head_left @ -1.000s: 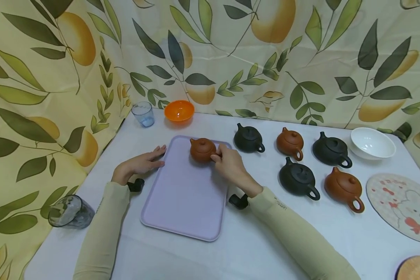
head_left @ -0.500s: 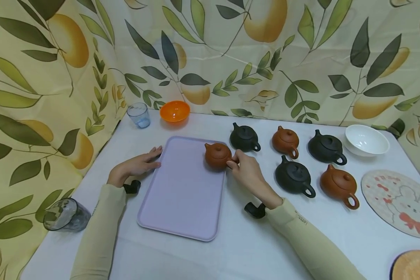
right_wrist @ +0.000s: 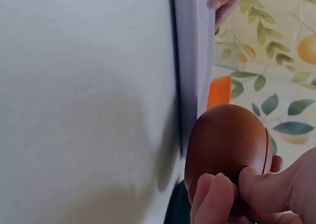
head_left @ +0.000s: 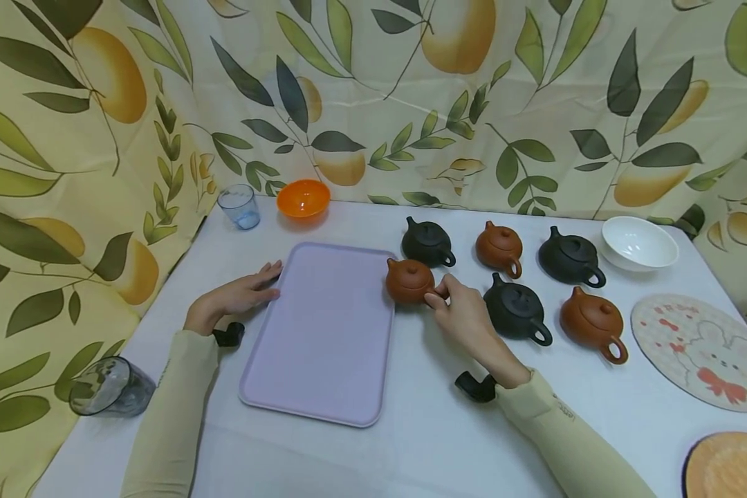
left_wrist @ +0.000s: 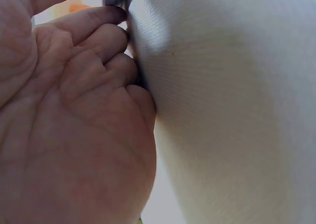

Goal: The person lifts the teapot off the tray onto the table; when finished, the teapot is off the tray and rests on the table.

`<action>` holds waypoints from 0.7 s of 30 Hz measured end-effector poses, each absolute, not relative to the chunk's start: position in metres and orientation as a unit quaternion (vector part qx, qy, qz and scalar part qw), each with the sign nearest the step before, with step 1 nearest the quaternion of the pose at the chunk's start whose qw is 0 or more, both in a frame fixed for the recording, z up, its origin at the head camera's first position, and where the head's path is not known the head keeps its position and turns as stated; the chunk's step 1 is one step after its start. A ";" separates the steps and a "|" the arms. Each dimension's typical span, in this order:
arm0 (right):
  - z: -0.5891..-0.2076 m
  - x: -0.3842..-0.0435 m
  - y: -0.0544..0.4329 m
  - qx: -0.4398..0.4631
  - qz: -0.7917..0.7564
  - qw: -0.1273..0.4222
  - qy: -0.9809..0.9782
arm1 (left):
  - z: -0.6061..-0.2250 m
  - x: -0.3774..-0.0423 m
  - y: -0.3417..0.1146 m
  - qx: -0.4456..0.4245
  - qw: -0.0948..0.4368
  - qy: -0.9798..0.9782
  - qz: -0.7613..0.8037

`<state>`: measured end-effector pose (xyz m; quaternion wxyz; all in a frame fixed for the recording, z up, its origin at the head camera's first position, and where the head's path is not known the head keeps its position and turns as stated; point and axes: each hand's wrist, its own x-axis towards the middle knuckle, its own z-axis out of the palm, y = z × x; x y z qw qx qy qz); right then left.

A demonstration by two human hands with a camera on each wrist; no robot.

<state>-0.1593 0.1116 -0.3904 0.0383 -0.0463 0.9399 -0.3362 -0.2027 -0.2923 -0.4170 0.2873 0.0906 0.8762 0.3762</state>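
My right hand (head_left: 467,315) pinches the handle of a small reddish-brown teapot (head_left: 409,281), whose spout points left over the right rim of the lilac tray (head_left: 317,339). In the right wrist view the teapot (right_wrist: 227,145) is off the table, its handle mostly hidden behind thumb and fingers (right_wrist: 215,199). On the tray's left side rests my left hand (head_left: 233,299), its fingertips at the rim. The left wrist view shows that palm (left_wrist: 74,125) with the fingers against the tray edge. Just behind the held teapot stands a black teapot (head_left: 427,242).
Right of the tray stand brown teapots (head_left: 499,247) and black teapots (head_left: 518,309). A white bowl (head_left: 640,243), a rabbit-print round mat (head_left: 700,353) and a wooden disc (head_left: 731,467) lie farther right. An orange bowl (head_left: 303,199), a blue glass (head_left: 239,207) and a grey glass (head_left: 112,387) are leftward.
The right hand has carried the brown teapot from above the tray rightward, to its right edge and partly beyond. The left hand stays at the tray's left rim. The head view has shifted slightly.
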 end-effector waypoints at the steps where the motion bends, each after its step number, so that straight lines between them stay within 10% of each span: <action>1: -0.391 -0.159 0.114 -0.042 -0.335 0.040 0.941 | -0.417 -0.203 -0.293 0.090 0.288 0.877 0.374; 21: -0.402 -0.147 0.131 -0.025 -0.327 0.039 0.944 | -0.417 -0.202 -0.300 0.089 0.280 0.883 0.365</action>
